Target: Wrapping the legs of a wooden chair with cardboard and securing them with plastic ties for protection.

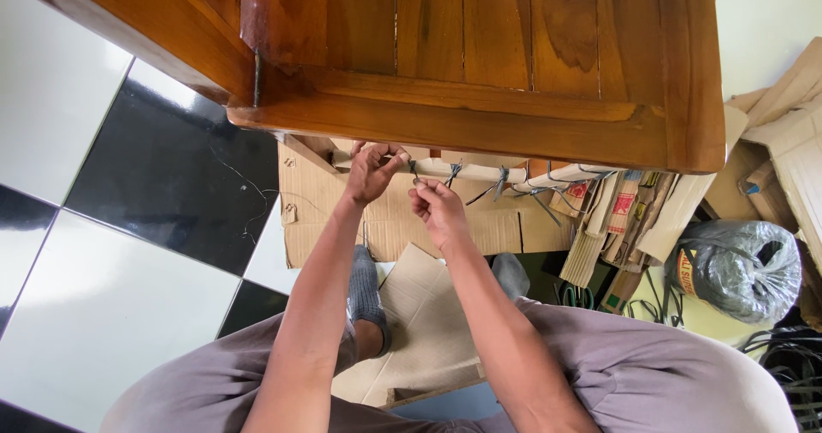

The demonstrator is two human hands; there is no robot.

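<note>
A pale round rod, wrapped with grey wire ties, is gripped under the brown wooden cabinet by the left hand. A tie end is pinched by the right hand; tightening seems underway, and steady pull is needed.

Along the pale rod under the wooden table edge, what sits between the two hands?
In the head view, one grey wire tie wraps the pale rod between the left hand and right hand.

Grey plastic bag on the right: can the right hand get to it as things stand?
Probably yes. The right hand is pinching a tie on the pale rod, and the grey plastic bag lies low to its right, with only flattened cardboard between; the wooden table overhangs above.
</note>
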